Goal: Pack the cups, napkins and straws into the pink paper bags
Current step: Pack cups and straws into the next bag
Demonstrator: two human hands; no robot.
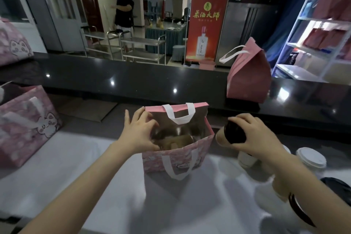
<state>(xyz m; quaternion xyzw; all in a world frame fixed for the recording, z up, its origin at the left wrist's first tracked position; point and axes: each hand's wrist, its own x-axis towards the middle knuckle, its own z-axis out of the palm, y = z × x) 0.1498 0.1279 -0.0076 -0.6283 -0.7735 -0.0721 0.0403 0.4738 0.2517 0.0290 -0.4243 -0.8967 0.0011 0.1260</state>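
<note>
On my far left a patterned pink bag [28,125] stands on the white worktop [117,176], well apart from the action. I can't see into it, so I can't say whether it's packed.

My left hand [140,133] is at the left rim of the open pink paper bag [178,159]. Its fingers are curled over the edge with the thumb below, holding the mouth wide. That bag stands upright in the middle of the worktop. Inside I can make out what looks like a brown cup seated at the bottom, though the interior is dim.

Just right of the bag, my right hand [254,137] is wrapped round a dark-lidded cup [232,133]. The cup is held off the worktop and tipped over, lid toward me. It is near the bag's right wall but not yet over the opening.

So the step in hand, as I read it, is loading a cup. Next I'd need to bring it upright, carry it left over the rim and lower it into the free space inside. The left hand would brace the bag meanwhile so it doesn't tip.

Further right, a white-lidded cup [311,157] waits on the worktop. I can't pick out any napkins or straws.
</note>
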